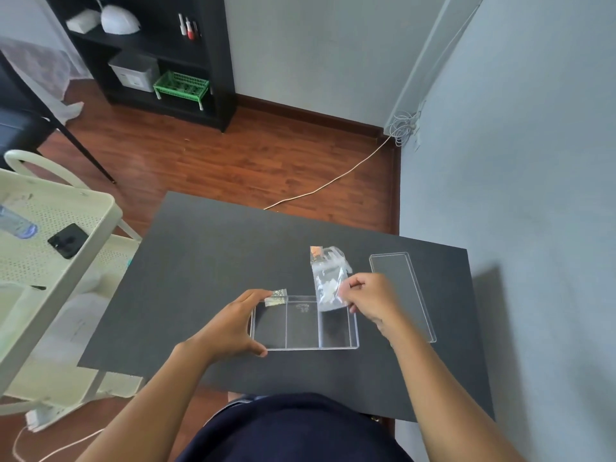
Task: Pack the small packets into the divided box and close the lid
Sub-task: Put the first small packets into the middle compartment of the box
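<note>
A clear divided box (301,346) with three compartments lies open on the dark table (200,261). My left hand (233,325) grips the box's left end, and a small glittery packet (276,297) sits at its fingertips over the box's far left corner. My right hand (370,301) pinches a clear packet (328,288) holding white pieces, which hangs over the far edge of the right compartment. More small packets (321,255) lie just behind it. The clear lid (403,288) lies flat to the right of the box.
A pale utility cart (66,248) with a black phone (67,240) and a bottle (16,223) stands left of the table. A grey wall runs close along the right. A black shelf unit and a cable on the wood floor lie beyond.
</note>
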